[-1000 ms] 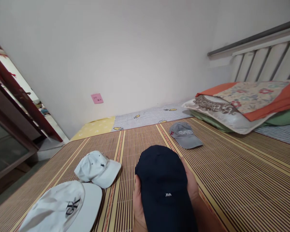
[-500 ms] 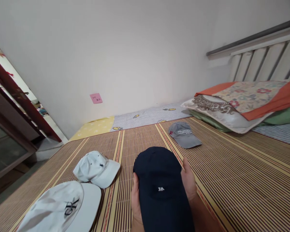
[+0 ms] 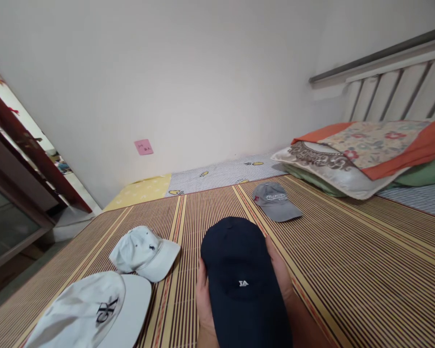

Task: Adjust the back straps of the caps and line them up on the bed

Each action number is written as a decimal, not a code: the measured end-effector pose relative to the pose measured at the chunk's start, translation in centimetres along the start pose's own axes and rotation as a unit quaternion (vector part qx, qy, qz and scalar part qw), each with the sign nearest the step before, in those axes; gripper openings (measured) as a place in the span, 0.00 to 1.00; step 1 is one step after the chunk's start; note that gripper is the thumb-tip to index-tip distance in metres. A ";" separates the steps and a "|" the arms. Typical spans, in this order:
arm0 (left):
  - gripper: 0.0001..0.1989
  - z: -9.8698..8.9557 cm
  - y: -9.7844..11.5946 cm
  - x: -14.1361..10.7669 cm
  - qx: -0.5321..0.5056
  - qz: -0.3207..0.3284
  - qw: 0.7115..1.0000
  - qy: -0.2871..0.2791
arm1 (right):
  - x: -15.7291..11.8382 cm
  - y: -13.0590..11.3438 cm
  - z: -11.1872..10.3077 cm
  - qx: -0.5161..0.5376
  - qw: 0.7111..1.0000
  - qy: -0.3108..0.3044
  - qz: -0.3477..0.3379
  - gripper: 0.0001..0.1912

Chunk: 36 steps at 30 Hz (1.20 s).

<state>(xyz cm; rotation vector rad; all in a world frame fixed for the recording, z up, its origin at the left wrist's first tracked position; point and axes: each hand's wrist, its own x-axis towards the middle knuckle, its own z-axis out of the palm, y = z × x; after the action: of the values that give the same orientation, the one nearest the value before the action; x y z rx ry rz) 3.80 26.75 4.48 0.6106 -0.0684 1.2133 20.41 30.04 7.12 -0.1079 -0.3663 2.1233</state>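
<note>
A navy baseball cap (image 3: 239,261) with a small white emblem is held up close to me, its brim pointing toward me. My left hand (image 3: 204,297) grips its left side and my right hand (image 3: 282,273) its right side; most of the fingers are hidden behind the cap. To the left on the mat lie a white cap with a small dark logo (image 3: 145,253) and, nearer, a white cap with black letters (image 3: 90,309). Beyond my right hand rests a grey cap (image 3: 277,202) with white lettering.
A striped bamboo mat (image 3: 348,261) covers the bed. Pillows with an orange-edged floral cover (image 3: 377,142) are stacked at the right, by a white radiator (image 3: 395,92). A pink note (image 3: 144,147) is on the wall (image 3: 203,82). A doorway with a dark red frame (image 3: 36,150) stands at the left.
My right hand has shifted slightly left, its thumb now closer against the side of the navy cap. The cap has tilted a little; the other caps lie as before.
</note>
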 end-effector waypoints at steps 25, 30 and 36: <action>0.39 2.5 2.1 0.3 -0.011 -0.018 0.995 -0.095 | -0.7 -0.5 -0.8 0.002 0.999 0.017 -0.037 0.30; 0.40 3.1 2.0 0.7 0.002 0.001 0.992 -0.126 | -0.7 -0.6 -1.2 -0.003 0.998 0.016 -0.054 0.30; 0.38 2.6 1.8 0.6 -0.012 -0.012 0.993 -0.116 | -0.6 -1.0 -0.7 0.016 0.999 0.039 -0.020 0.30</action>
<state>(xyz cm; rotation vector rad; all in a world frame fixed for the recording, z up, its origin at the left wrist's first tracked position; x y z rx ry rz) 3.10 26.37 7.62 0.7271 -0.2714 1.1116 21.71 30.22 6.68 -0.1628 -0.2871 2.0778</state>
